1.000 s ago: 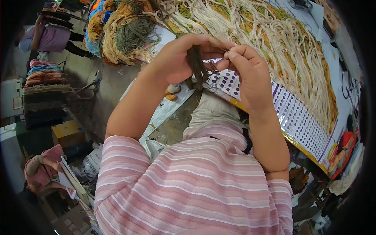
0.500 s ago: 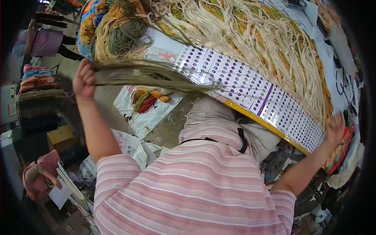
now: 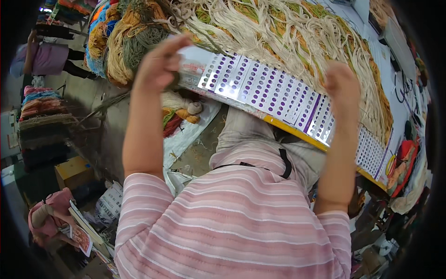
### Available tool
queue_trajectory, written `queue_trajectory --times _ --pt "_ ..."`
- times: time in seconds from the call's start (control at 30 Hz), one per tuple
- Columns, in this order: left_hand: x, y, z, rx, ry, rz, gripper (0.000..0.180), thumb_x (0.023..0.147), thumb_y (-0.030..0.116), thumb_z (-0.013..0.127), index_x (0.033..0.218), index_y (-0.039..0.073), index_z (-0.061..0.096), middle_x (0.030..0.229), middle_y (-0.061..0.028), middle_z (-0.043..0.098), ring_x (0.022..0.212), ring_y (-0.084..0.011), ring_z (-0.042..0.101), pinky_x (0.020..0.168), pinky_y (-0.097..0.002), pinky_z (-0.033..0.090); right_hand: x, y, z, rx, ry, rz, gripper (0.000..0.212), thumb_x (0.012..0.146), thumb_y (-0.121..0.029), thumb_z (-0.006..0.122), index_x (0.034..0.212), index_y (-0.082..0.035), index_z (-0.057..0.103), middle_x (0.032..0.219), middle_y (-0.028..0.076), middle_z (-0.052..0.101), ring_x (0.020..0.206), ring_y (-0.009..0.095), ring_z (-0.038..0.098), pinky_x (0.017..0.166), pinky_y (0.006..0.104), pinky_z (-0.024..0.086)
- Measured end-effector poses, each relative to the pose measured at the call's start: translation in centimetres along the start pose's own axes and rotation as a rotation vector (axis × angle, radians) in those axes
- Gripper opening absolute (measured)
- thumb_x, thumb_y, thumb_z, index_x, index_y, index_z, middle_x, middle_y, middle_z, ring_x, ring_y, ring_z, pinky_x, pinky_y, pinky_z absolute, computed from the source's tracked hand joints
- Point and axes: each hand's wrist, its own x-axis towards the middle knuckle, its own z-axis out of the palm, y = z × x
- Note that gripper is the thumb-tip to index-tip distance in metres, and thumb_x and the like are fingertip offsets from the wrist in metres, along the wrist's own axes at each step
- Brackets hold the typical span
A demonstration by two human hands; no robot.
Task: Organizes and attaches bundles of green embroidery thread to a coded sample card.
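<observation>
Pinching a dark olive yarn strand (image 3: 121, 96) between thumb and fingertips, the left hand (image 3: 160, 65) is raised over the near table edge; the strand trails blurred down to the left. The right hand (image 3: 343, 86) hangs raised, well apart, fingers curled loosely together, seemingly holding nothing. Beneath both lies a table (image 3: 288, 128) bearing a white chart of purple dots (image 3: 274, 95) and heaps of cream and green yarn (image 3: 288, 37). On the floor, a white sack (image 3: 190, 128) holds yarn balls (image 3: 183, 111).
</observation>
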Motion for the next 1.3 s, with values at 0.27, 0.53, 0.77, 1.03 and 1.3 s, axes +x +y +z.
queue_trajectory --times 0.27,0.53,0.77,1.03,1.3 --pt "3.6 -6.2 7.9 0.553 0.051 -0.274 0.029 0.083 0.018 0.063 0.107 0.002 0.067 0.086 -0.0009 0.066 0.053 -0.007 0.043 0.049 -0.024 0.039 2.8 6.7 15.6 -0.58 -0.104 -0.173 0.018 0.076 -0.019 0.067 0.08 -0.003 0.072 0.067 0.006 0.068 0.058 0.012 0.064 0.058 0.0266 0.05" --pt "6.7 -7.3 8.2 0.728 -0.074 -0.328 0.011 0.083 0.013 0.06 0.082 0.004 0.066 0.066 -0.0006 0.058 0.049 -0.0093 0.043 0.046 -0.0247 0.036 2.4 7.5 16.0 -0.498 -0.067 -0.171 0.014 0.073 -0.017 0.066 0.08 -0.007 0.072 0.077 0.01 0.068 0.069 0.026 0.065 0.066 0.0346 0.051" --pt "7.6 -8.8 6.7 0.762 -0.04 -0.218 0.009 0.081 0.015 0.062 0.077 0.008 0.066 0.064 0.0006 0.057 0.05 -0.0077 0.043 0.047 -0.0244 0.034 1.4 7.9 15.2 -0.348 -0.104 -0.311 0.016 0.074 -0.015 0.065 0.084 -0.004 0.071 0.086 0.011 0.065 0.074 0.027 0.063 0.07 0.0356 0.05" --pt "5.1 -2.8 5.0 -0.065 0.078 -0.342 0.011 0.084 0.014 0.059 0.085 0.003 0.058 0.077 -0.0031 0.058 0.046 -0.0052 0.03 0.04 -0.0199 0.026 1.2 6.1 14.1 -0.993 -0.127 -0.414 0.01 0.078 -0.009 0.057 0.082 -0.002 0.062 0.092 0.016 0.06 0.082 0.035 0.062 0.072 0.044 0.051" --pt "4.8 -5.4 6.9 0.051 -0.321 -0.473 0.035 0.092 0.014 0.054 0.126 0.006 0.055 0.055 0.0052 0.041 0.043 -0.0043 0.03 0.038 -0.0184 0.023 1.1 4.9 14.5 -0.906 -0.038 -0.709 0.009 0.078 -0.011 0.061 0.084 -0.005 0.056 0.09 0.013 0.057 0.089 0.033 0.058 0.076 0.0445 0.049"
